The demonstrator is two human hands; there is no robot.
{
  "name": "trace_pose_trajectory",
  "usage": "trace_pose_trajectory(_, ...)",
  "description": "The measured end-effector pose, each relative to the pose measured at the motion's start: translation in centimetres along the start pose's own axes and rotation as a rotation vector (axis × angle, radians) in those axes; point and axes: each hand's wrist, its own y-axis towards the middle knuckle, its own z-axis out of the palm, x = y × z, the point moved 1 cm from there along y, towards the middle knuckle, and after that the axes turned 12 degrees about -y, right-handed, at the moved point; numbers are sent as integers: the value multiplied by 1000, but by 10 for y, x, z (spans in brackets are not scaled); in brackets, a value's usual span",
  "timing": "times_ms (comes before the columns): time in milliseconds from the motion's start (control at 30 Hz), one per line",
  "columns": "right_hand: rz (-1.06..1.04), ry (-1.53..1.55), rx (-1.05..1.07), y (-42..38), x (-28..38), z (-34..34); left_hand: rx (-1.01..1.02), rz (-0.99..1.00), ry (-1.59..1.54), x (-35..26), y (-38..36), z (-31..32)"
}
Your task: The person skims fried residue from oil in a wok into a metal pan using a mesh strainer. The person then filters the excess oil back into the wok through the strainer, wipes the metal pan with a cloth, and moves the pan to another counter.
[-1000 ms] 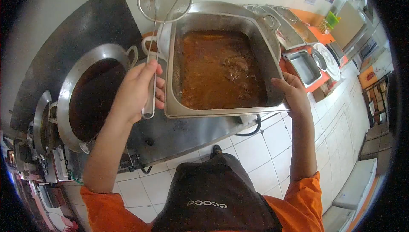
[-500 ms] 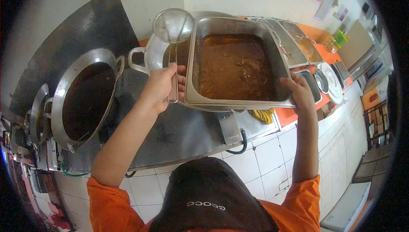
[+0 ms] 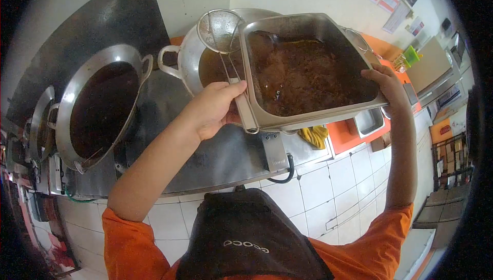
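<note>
A deep rectangular steel food pan (image 3: 323, 117) is held up, tilted down toward the left, with dark brown sauce (image 3: 303, 74) inside. My right hand (image 3: 386, 86) grips its right front corner, thumb over the rim. My left hand (image 3: 218, 104) is closed around the flat handle of a wire mesh strainer (image 3: 221, 32) and presses against the pan's left side; some of its fingers are hidden behind. The strainer's bowl sits above a large two-handled wok (image 3: 191, 69) that holds brownish liquid. Much of this wok is covered by the pan.
Another wok (image 3: 65, 110) with dark liquid stands on the steel counter (image 3: 195, 151) at left, a further pan (image 3: 41, 120) beyond it. A gas stove (image 3: 276, 151), a yellow cloth (image 3: 313, 135) and a small steel tray (image 3: 368, 122) are at right.
The pan has shifted right and tilted more, its sauce now lying differently. The strainer has moved right with my left hand, its handle now slanting along the pan's left side.
</note>
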Motion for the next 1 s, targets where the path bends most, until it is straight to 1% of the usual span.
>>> trace_pose_trajectory(33, 13, -10, -29, -3, 7, 0, 18, -4, -21, 1, -1, 0)
trace_pose_trajectory(133, -13, -55, 8, -2, 14, -8, 27, -28, -28, 3, -8, 2)
trace_pose_trajectory(233, 27, -68, -37, -11, 31, -6, 56, -52, -82, 9, -8, -1)
trace_pose_trajectory(333, 10, -108, 35, -13, 42, -9, 93, -57, -102, 11, -11, -1)
trace_pose_trajectory(433, -8, -188, -42, -11, 42, -20, 114, -69, -135, 16, -8, -5)
trace_pose_trajectory(533, 5, -236, 25, -14, 56, -17, 134, -60, -186, 16, -10, -2)
trace_pose_trajectory(633, 25, -340, 9, -15, 66, -18, 127, -62, -233, 17, -11, 1)
trace_pose_trajectory(733, 24, -257, 78, -15, 69, -19, 115, -73, -220, 19, -12, 2)
trace_pose_trajectory(833, 64, -354, 74, -10, 70, -26, 133, -87, -221, 23, -9, 0)
trace_pose_trajectory(933, 106, -371, 89, -11, 78, -22, 159, -82, -288, 30, -2, -2)
trace_pose_trajectory(1000, 80, -339, 52, -14, 81, -15, 160, -95, -270, 29, -3, -2)
